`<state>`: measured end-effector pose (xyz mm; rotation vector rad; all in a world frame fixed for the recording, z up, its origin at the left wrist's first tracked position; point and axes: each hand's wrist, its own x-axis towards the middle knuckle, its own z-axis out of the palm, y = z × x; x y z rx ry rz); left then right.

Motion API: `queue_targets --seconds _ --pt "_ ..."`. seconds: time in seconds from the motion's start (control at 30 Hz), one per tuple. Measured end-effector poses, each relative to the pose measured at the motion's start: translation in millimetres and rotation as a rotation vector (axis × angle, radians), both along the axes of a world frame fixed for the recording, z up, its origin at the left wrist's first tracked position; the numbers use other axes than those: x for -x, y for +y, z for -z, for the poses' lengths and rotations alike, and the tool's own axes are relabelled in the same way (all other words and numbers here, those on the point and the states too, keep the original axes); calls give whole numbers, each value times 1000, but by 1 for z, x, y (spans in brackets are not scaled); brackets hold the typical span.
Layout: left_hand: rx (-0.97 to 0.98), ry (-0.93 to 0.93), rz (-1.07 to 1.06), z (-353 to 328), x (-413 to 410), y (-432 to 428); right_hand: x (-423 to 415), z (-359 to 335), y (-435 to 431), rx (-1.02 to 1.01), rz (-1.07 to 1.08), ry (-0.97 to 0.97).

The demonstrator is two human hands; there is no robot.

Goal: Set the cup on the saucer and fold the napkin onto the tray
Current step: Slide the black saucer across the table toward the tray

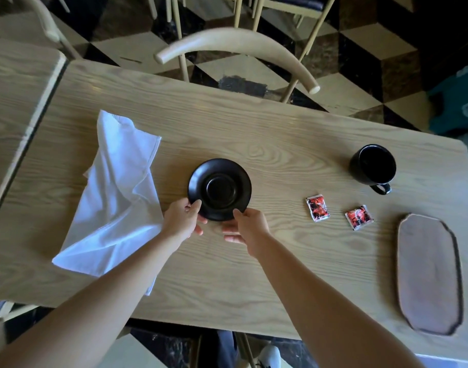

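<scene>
Near the middle of the wooden table [254, 144], both bare forearms reach forward and meet at the black saucer [219, 189]. The left hand [182, 221] pinches its near-left rim, thumb on top and fingers curled beneath; the right hand [250, 229] grips the near-right rim the same way. Nothing sits on the saucer. Well apart to the right stands the black cup [372, 164], upright, handle toward the person, its inside too dark to read. Beside the left hand lies the rumpled white napkin [116, 197]. At the near-right corner the oblong tray [429, 274] lies bare, with two red packets [317, 208] between it and the saucer.
</scene>
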<state>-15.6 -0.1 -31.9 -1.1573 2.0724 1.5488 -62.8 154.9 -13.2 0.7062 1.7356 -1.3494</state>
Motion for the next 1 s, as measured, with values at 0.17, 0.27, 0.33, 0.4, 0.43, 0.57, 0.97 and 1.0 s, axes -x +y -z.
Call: queue_targets --seconds 0.17,0.27,0.33,0.4,0.43,0.57,0.97,1.0 --pt "-89 -45 -16 -10 2 0 0 -9 10 -14 -8 2" --pt "-131 -38 -7 -21 0 9 -4 -17 22 5 10 -2" --pt "-144 -22 14 -27 -1 19 -8 -23 32 12 17 2" --pt "-161 -6 33 -34 -2 31 -11 -31 44 17 23 18" --pt "-174 -2 41 -39 -3 37 -13 -35 51 15 24 28" --pt "-219 -18 100 -56 -7 68 -19 -48 89 -5 33 86" --pt "-260 -17 238 -78 -15 222 -41 -73 253 -46 35 187" --pt "-265 -21 246 -78 -17 236 -43 -74 269 -52 37 188"
